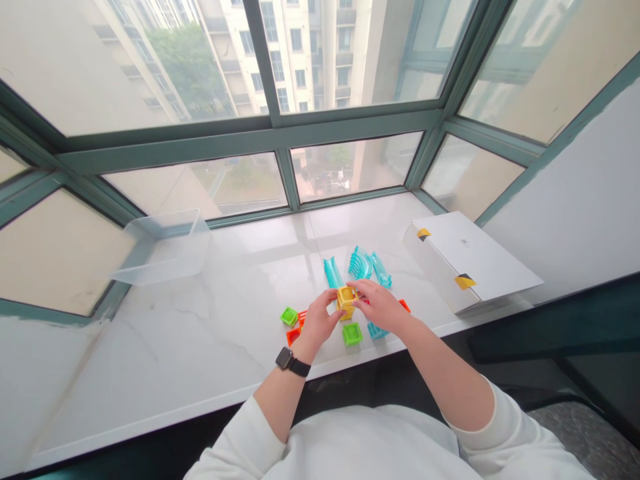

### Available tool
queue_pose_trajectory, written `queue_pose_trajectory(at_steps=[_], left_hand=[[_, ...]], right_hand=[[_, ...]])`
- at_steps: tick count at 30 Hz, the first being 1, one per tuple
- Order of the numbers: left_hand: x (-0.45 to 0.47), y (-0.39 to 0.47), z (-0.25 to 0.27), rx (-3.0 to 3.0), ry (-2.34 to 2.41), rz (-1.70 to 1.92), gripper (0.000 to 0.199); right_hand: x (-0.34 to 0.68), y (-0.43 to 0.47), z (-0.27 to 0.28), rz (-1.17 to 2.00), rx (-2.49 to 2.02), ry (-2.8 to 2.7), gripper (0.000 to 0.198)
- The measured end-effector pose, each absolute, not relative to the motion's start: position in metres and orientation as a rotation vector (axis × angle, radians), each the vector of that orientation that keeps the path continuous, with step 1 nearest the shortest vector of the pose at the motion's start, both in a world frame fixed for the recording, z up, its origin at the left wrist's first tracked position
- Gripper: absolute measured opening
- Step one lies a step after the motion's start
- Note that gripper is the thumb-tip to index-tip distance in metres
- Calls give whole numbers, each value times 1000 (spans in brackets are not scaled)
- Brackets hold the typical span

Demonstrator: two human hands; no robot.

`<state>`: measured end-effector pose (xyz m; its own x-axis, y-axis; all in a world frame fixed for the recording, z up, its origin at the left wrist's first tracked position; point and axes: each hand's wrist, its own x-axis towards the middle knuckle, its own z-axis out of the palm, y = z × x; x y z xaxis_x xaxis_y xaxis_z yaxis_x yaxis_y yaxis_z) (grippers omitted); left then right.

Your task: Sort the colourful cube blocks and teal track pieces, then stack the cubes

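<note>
Between my two hands stands a yellow plastic toy block piece (346, 308), hollow at the top. My left hand (323, 319) grips it from the left, thumb and fingers on its side. My right hand (374, 303) pinches its right upper edge. Just in front of it lies a green square block (353, 334). Beside my left hand are another green block (289, 316) and red-orange pieces (293, 336). A blue piece (377, 331) lies under my right wrist, and a red piece (405, 306) is partly covered by my right forearm.
Behind my hands lie clear turquoise track pieces: a straight one (332, 273), a curved one (360, 263) and another (381, 269). A clear plastic bin (173, 257) stands at the left by the window. At the right sits a white box (470, 253) with yellow-black tabs.
</note>
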<state>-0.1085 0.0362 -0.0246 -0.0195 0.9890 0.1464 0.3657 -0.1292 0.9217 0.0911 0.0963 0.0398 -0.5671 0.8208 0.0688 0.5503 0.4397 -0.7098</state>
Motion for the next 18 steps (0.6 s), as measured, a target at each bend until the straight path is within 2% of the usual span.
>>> queue_pose_trajectory(at_steps=[18], left_hand=[[-109, 36, -26, 1593, 1474, 1137, 43]], right_hand=[[89, 96, 39, 914, -1189, -2280, 44]])
